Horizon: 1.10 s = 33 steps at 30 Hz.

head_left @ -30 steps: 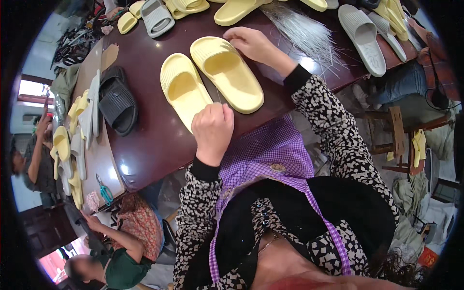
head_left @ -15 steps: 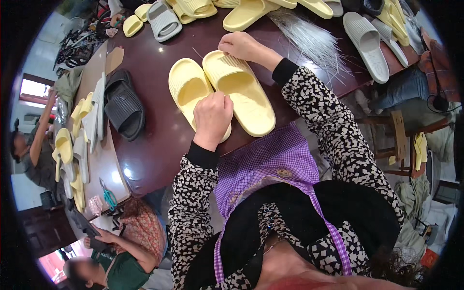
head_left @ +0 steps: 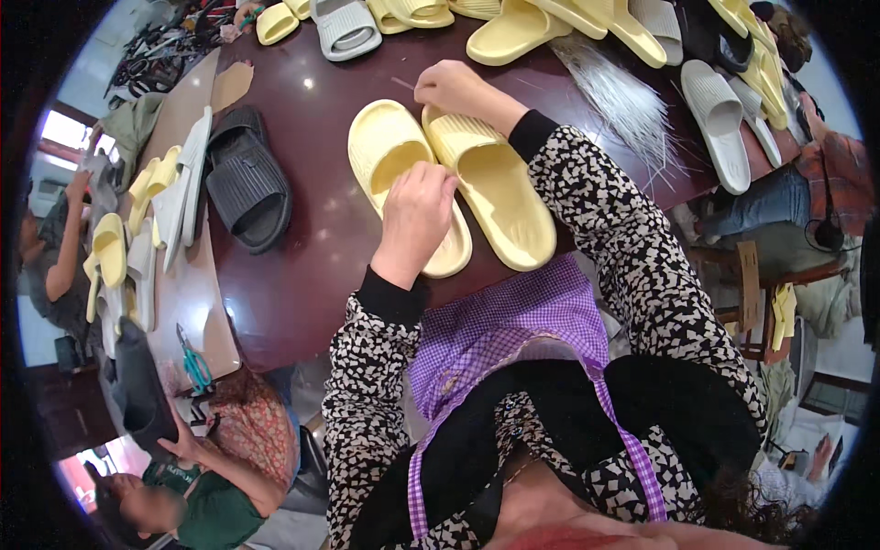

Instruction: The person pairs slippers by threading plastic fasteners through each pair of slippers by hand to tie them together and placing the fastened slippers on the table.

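Two pale yellow slippers lie side by side on the dark red table in front of me, toes pointing away: a left slipper (head_left: 389, 137) and a right slipper (head_left: 510, 206). My left hand (head_left: 419, 220) is closed, thumb and fingers pinched together, over the foot openings where the two slippers meet. My right hand (head_left: 467, 92) is closed in a pinch at the toe of the right slipper, covering part of it. A faint thin strip (head_left: 401, 82) shows beside its fingertips. What either pinch holds is too small or hidden to make out.
Clear plastic strands (head_left: 623, 101) lie in a bundle at the back right. A black slipper (head_left: 247, 179) sits to the left, with teal-handled cutters (head_left: 195, 368) nearer. More yellow and grey slippers (head_left: 518, 32) line the far side. A co-worker (head_left: 220, 495) holds a dark slipper (head_left: 142, 390) at lower left.
The view has shifted, so the table's things sit a little further right. My left hand stays over the slippers and my right at their toes. The co-worker's dark slipper has been raised.
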### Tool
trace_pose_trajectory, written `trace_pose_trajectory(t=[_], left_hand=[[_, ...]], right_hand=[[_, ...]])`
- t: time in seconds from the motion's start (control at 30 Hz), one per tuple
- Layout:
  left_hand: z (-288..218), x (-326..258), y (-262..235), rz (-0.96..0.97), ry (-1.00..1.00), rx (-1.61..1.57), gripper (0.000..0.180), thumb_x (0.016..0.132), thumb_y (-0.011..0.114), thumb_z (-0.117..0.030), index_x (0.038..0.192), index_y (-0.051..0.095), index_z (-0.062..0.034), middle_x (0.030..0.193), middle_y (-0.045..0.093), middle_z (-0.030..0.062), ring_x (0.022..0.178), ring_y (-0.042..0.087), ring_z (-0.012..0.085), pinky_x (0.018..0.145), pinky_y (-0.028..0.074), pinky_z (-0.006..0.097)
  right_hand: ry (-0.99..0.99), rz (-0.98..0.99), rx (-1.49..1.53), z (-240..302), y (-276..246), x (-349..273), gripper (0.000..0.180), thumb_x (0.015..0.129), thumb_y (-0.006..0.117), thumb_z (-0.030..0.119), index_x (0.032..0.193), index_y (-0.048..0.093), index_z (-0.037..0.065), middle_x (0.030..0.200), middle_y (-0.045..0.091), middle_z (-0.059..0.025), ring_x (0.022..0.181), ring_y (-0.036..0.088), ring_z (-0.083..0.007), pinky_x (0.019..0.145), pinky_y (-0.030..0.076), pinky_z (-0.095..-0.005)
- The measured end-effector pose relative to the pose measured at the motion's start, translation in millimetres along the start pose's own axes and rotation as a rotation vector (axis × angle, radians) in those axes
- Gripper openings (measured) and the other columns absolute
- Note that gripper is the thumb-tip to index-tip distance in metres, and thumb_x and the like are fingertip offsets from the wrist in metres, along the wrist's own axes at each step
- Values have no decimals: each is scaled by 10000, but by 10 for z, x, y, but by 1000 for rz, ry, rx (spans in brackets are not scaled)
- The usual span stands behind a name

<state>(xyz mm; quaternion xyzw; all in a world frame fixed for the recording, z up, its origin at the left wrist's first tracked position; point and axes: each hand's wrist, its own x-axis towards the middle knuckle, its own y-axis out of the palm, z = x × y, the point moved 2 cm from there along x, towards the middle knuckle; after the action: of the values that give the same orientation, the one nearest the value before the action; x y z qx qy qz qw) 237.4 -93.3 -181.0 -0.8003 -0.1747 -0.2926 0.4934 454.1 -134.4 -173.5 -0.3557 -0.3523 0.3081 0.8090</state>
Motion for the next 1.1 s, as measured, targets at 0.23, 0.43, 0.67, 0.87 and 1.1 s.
trace_pose_trajectory(t=[0.23, 0.43, 0.67, 0.87, 1.1], left_hand=[[202, 24, -8, 81, 76, -25, 77, 807, 610, -69, 832, 549, -27, 830, 529, 114, 825, 558, 288, 709, 453, 386], [168, -28, 9, 57, 116, -13, 86, 799, 616, -74, 834, 549, -32, 834, 531, 104, 823, 559, 281, 724, 456, 394], [66, -21, 31, 31, 154, 15, 98, 789, 622, -78, 835, 549, -32, 858, 529, 101, 834, 560, 273, 738, 462, 391], [103, 3, 81, 28, 156, -4, 107, 783, 623, -74, 843, 547, -28, 881, 524, 106, 838, 562, 271, 746, 466, 387], [139, 4, 102, 30, 149, 15, 120, 779, 625, -76, 854, 546, -27, 882, 520, 106, 840, 566, 271, 744, 469, 387]], right_hand=[[69, -13, 255, 222, -121, -127, 197, 765, 656, 209, 872, 718, 56, 802, 693, -107, 753, 668, -232, 712, 518, -316], [-175, 150, 214, 530, -126, -109, 178, 827, 605, 129, 941, 697, 29, 807, 687, -83, 723, 621, -144, 696, 499, -285], [-96, 304, 229, 528, -32, -5, 185, 809, 617, 173, 916, 721, 64, 814, 695, -93, 757, 653, -193, 700, 510, -312], [-19, 459, 321, 588, 83, 42, 156, 851, 601, 133, 933, 707, 54, 817, 670, -21, 744, 594, -107, 685, 489, -265], [49, 458, 604, 593, 235, 80, 176, 844, 606, 131, 923, 710, 14, 857, 685, -45, 787, 604, -116, 735, 481, -262]])
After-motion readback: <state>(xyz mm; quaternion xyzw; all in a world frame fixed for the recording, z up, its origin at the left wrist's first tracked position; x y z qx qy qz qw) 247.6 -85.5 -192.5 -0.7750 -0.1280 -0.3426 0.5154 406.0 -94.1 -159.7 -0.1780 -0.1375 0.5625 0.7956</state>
